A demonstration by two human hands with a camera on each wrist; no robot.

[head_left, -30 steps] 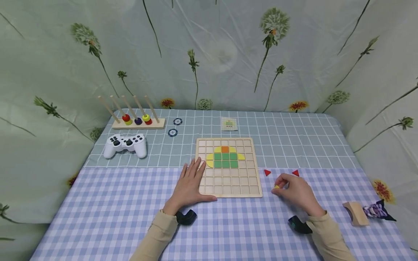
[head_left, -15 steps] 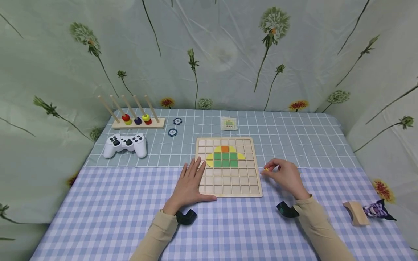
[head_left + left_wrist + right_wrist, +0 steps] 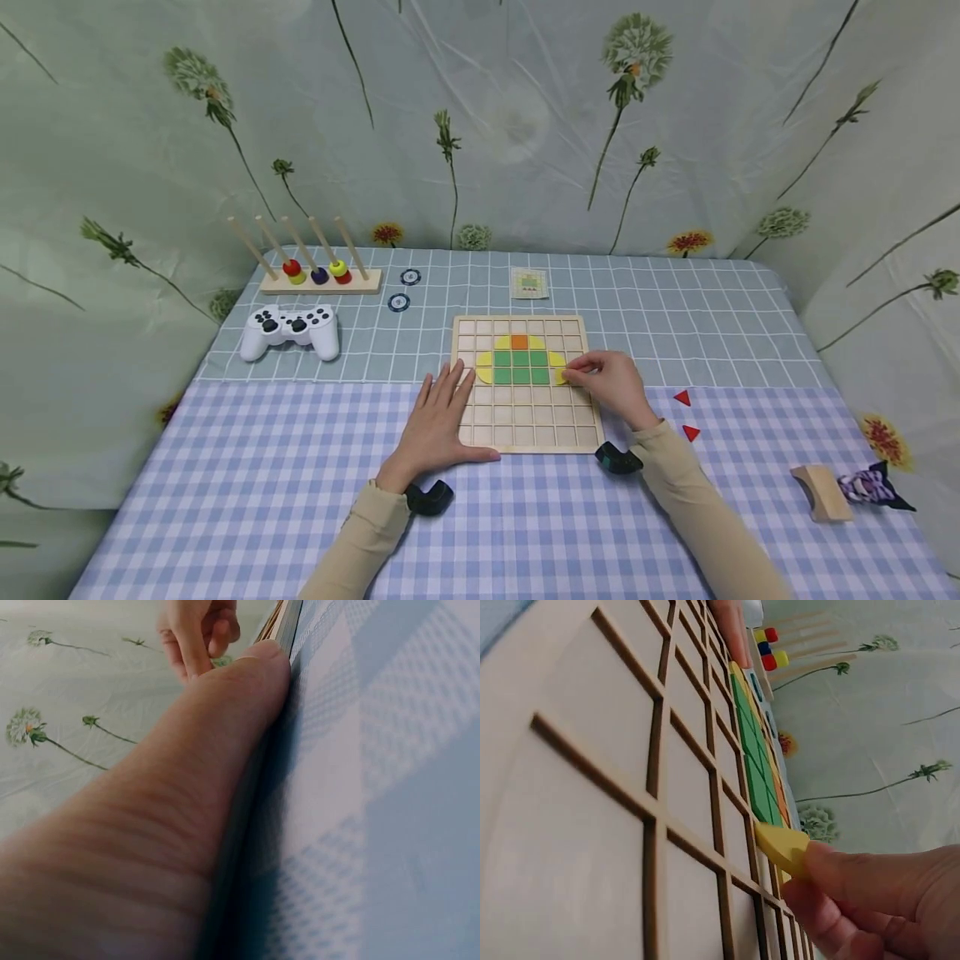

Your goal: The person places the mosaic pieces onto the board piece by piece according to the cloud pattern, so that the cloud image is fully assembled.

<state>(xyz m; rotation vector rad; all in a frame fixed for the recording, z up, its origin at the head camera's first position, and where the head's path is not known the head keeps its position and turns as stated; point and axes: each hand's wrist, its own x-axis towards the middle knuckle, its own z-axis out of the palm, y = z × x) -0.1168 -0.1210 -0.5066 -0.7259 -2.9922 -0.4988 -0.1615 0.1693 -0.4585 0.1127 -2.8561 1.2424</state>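
My right hand (image 3: 611,385) pinches a yellow piece with a curved edge (image 3: 782,846) between thumb and fingertips. In the right wrist view that piece is tilted over a cell of the wooden grid board (image 3: 525,417), beside the green square tiles (image 3: 521,376). Other yellow rounded tiles (image 3: 484,375) and an orange square tile (image 3: 519,342) lie in the board around the green ones. Spread over the board's left edge is my left hand (image 3: 433,425), its fingers straight. Its thumb (image 3: 225,697) lies along the near edge.
Two red triangles (image 3: 691,433) lie right of the board. A pattern card (image 3: 529,283) is behind it. At the left are a white game controller (image 3: 289,330), two round chips (image 3: 399,302) and a peg stand (image 3: 322,285). A wooden arch block (image 3: 822,493) sits far right.
My right hand has carried the yellow piece leftward and away from me, from the cloth to the board's right side. Both red triangles show again beside the forearm. My left hand has stayed put.
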